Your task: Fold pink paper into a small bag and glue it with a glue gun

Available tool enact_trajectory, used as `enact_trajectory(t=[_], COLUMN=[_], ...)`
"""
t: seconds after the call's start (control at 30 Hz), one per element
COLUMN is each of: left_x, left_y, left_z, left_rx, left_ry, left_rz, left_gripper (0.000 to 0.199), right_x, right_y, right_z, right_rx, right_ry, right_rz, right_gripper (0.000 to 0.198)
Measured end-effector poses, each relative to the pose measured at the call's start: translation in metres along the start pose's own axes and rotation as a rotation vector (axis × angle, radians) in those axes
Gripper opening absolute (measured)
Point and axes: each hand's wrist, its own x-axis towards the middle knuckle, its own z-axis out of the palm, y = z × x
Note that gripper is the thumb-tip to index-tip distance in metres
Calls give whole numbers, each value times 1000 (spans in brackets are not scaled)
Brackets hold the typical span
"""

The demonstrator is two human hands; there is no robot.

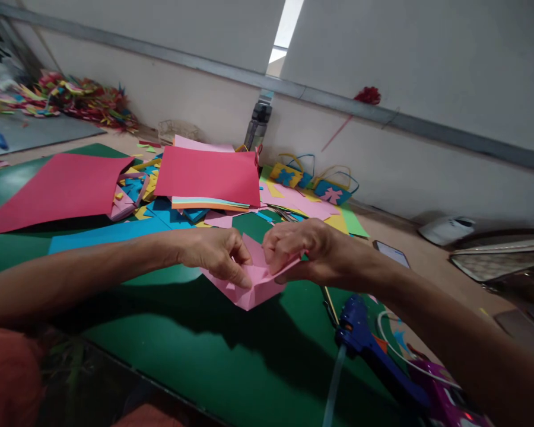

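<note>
A folded piece of pink paper [260, 292] is held just above the green mat, its sides bent up like a small box or pouch. My left hand [222, 255] pinches its left side between thumb and fingers. On the other side my right hand [300, 249] has its fingers curled over the paper's edge, the thumb underneath. To the right of the paper lies a blue glue gun [360, 332] with a clear glue stick coming out of its rear. A sheet of blue paper [102, 236] rests behind my left forearm.
Red sheets [209, 175] are stacked at the back, beside another red sheet [66, 190]. Small paper bags [333, 191] with handles stand by the wall. A phone [391, 254], a white device [447, 230] and a purple device [445, 394] are at the right. The green mat [196, 356] spans the front.
</note>
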Motion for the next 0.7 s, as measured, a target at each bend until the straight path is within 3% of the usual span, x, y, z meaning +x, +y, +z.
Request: enact_trajectory(t=[0.13,0.27,0.7], left_x=[0,-1,-3], left_y=[0,0,4], left_z=[1,0,-2], left_rx=[4,9,-16], left_ry=[-4,-18,51], left_rz=[48,42,-15], left_gripper=[30,28,23], right_x=[-9,-16,-25], right_y=[-4,-7,-7], right_z=[6,11,16], right_rx=[-167,-190,-239], right_ry=[66,100,155], right_rz=[-105,-191,-206], right_gripper=[12,18,18])
